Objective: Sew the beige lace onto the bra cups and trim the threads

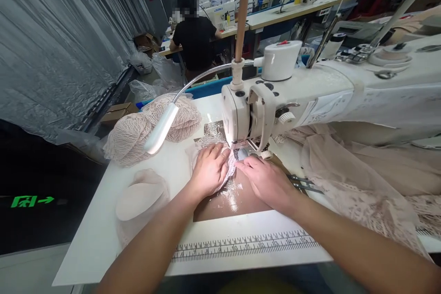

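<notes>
Under the lit head of a white sewing machine (237, 119) lies a pale pink lace piece (230, 175), its edge close to the needle area. My left hand (211, 170) rests palm down on the lace, fingers laid over it and pressing it to the bed. From the other side, my right hand (265, 179) pinches at the lace edge with thumb and forefinger, right by the presser foot. Its other fingers are curled and partly hidden. A shiny brown sheet (220, 209) lies beneath both hands.
Lace cups (127, 140) are heaped at the left back, behind a lamp (161, 128). A smooth beige cup (141, 202) lies front left. Sheer lace fabric (344, 161) spreads at right, near dark metal scissors (305, 183). A printed ruler (241, 245) runs along the front. Another person (195, 41) sits beyond.
</notes>
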`<state>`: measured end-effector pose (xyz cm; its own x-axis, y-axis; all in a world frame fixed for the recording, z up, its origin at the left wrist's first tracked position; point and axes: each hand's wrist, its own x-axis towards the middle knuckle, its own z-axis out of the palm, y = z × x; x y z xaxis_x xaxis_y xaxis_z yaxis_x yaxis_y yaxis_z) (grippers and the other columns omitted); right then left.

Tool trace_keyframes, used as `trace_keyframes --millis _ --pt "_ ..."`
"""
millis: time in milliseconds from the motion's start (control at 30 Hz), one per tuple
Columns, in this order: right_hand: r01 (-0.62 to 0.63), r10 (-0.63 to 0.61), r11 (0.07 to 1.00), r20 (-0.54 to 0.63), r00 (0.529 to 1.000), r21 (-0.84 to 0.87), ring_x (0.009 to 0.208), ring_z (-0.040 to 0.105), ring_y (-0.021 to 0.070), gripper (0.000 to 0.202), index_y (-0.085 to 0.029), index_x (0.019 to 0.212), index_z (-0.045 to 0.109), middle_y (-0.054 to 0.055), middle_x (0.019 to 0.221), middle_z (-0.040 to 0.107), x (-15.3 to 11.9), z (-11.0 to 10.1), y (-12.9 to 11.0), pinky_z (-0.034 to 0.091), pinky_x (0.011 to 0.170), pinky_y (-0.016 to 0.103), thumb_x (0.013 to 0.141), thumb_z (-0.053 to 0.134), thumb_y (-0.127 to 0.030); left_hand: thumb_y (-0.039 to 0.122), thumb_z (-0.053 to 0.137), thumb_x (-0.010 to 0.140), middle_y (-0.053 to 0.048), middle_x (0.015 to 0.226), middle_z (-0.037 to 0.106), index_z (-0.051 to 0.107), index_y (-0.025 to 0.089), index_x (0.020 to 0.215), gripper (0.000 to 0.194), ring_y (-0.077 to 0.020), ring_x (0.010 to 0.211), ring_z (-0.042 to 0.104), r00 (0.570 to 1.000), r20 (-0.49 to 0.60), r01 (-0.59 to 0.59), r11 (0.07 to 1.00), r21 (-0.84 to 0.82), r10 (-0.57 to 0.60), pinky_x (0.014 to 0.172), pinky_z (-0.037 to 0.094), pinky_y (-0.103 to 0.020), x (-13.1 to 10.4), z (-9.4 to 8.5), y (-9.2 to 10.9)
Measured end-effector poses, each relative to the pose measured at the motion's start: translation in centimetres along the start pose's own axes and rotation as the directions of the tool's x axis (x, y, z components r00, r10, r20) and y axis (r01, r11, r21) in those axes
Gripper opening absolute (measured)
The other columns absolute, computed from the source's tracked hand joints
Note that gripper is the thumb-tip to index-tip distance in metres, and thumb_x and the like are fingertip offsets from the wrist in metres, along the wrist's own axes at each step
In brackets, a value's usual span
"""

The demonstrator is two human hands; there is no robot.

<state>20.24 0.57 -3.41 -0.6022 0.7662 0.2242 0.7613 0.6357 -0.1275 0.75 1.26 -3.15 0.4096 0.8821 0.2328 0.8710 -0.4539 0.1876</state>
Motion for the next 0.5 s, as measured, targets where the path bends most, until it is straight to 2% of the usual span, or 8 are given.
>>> trace_keyframes --millis 167,333,500 --pt "-0.006 0.011 0.996 -0.058 0.998 0.085 0.08 0.058 0.0174 0.045 -0.018 0.116 0.062 0.007 0.096 0.065 -0.2 0.3 0.1 0.044 0.07 0.028 0.081 0.038 -0.003 0.02 0.043 0.085 -0.008 0.137 0.049 0.056 0.023 0.122 0.04 -0.0342 0.127 0.038 0.993 0.036 0.117 0.993 0.002 -0.117 0.1 0.031 -0.059 -0.4 -0.8 0.2" --pt "0.003 0.014 0.982 -0.09 0.996 0.189 0.088 0.061 0.0169 0.043 -0.016 0.112 0.064 0.006 0.101 0.066 -0.4 -0.2 0.1 0.047 0.078 0.027 0.082 0.037 -0.003 0.014 0.048 0.075 -0.007 0.133 0.054 0.062 0.022 0.114 0.043 -0.0311 0.128 0.04 0.977 0.101 0.198 0.972 -0.125 -0.186 0.106 0.028 -0.054 -0.9 -1.6 0.1" --pt "-0.016 0.03 0.977 -0.063 0.998 0.214 0.09 0.062 0.0169 0.043 -0.017 0.111 0.065 0.006 0.102 0.066 -0.4 -0.5 0.1 0.047 0.079 0.027 0.08 0.039 -0.003 0.013 0.045 0.076 -0.005 0.136 0.051 0.061 0.022 0.115 0.043 -0.0313 0.132 0.036 0.966 0.058 0.26 0.95 -0.174 -0.253 0.109 0.02 -0.059 -1.3 -1.0 0.6"
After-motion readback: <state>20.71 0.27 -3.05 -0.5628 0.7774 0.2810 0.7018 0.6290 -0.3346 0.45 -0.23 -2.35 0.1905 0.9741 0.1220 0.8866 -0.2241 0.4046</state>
